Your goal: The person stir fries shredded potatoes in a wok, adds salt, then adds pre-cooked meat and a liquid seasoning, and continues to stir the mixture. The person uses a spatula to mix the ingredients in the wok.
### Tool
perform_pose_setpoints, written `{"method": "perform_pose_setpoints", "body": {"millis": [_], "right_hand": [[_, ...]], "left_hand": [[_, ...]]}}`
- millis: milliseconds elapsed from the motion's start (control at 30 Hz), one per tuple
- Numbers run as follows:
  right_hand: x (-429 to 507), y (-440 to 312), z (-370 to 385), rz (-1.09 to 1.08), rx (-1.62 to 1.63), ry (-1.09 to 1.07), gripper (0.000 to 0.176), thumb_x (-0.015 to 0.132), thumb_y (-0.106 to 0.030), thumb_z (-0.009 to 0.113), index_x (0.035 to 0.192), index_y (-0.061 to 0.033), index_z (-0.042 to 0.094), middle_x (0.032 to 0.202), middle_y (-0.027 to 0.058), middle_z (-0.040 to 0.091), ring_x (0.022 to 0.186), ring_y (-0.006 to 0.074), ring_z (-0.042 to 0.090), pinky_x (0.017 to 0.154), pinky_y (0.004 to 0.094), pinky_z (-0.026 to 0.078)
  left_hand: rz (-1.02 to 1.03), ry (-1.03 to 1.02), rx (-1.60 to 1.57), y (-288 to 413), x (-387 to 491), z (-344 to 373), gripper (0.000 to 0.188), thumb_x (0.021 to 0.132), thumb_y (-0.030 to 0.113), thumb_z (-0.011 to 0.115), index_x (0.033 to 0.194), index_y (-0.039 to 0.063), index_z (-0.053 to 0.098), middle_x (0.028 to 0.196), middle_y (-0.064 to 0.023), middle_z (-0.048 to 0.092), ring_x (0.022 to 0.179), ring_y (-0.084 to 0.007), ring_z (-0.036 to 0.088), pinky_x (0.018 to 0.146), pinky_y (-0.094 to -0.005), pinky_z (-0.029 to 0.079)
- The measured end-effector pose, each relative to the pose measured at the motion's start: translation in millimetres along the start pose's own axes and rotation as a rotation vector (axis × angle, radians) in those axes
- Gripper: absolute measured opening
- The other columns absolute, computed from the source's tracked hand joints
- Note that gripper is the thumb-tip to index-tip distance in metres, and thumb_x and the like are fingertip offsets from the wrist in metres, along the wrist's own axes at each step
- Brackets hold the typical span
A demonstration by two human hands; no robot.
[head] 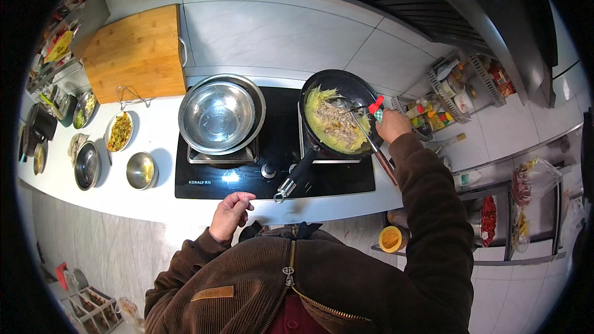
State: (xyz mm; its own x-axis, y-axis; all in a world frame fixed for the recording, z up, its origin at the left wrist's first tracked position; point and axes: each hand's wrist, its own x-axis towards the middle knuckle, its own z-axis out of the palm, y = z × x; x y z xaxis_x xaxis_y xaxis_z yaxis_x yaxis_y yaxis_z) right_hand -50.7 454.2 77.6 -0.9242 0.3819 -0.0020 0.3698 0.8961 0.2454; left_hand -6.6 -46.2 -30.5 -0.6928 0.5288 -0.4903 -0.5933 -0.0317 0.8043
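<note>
My right hand (393,125) grips a small bottle with a red cap (376,105), tilted over the wok at the right burner; dark liquid seems to run from it. In the black wok (341,79) lie pale green shreds with shredded meat (336,123) on top. A ladle or turner with a wooden handle (386,167) leans in the wok, its handle over the right rim. The wok's handle (301,167) points towards me. My left hand (232,213) is held before the stove's front edge, fingers curled, with nothing visible in it.
Two nested steel basins (218,118) stand on the left burner of the black glass stove (278,148). Left of it are a plate of chopped food (119,132), steel bowls (140,170) and a wooden cutting board (139,55). Racks of seasonings (445,93) hang at right, under a range hood (417,14).
</note>
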Motion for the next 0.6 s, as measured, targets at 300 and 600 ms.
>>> {"method": "perform_pose_setpoints", "body": {"millis": [300,600], "right_hand": [[-5,9,5,0.040,0.016,-0.038,0.026,0.080,-0.015,0.067,0.100,-0.0005,0.074,0.105,0.0236,0.074,0.100,0.0389,0.072,0.089,0.0469,0.057],[-36,11,-31,0.008,0.093,-0.056,0.034,0.083,-0.024,0.068,0.103,0.0032,0.072,0.102,0.0261,0.073,0.098,0.0410,0.071,0.088,0.0492,0.056]], "left_hand": [[-0.023,-0.010,0.002,-5,2,4,0.023,0.108,0.023,0.056,0.120,0.006,0.065,0.093,-0.0011,0.066,0.060,-0.0053,0.052,0.052,-0.0205,0.041],[0.037,-0.114,0.157,37,19,30,0.023,0.109,0.023,0.055,0.121,0.006,0.065,0.091,0.0010,0.063,0.062,-0.0038,0.049,0.053,-0.0194,0.040]]}}
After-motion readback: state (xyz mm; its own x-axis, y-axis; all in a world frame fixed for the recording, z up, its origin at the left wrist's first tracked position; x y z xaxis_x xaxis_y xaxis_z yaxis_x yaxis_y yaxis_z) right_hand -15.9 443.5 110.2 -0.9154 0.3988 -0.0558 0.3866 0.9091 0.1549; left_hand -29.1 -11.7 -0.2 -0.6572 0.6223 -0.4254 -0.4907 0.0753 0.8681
